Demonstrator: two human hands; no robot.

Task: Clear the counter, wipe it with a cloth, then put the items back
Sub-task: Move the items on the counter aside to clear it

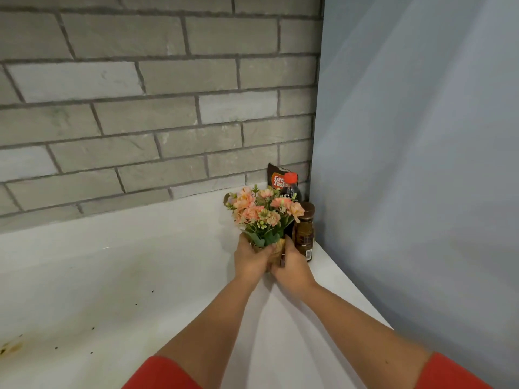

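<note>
A small woven pot of peach-pink artificial flowers (265, 211) stands on the white counter (112, 276) near the back right corner. My left hand (251, 261) grips the pot from its left side and my right hand (293, 265) grips it from the right. Just right of the pot stands a brown glass jar (304, 234) with a brown lid. Behind the flowers are a dark sauce bottle (292, 186) with a red cap and a brown snack packet (276, 176) leaning on the wall. The pot's base is hidden by my hands.
A grey brick wall (140, 108) runs along the back of the counter. A blue-grey wall (421, 164) closes off the right side. Dark specks and a brownish stain (11, 346) mark the counter at the lower left.
</note>
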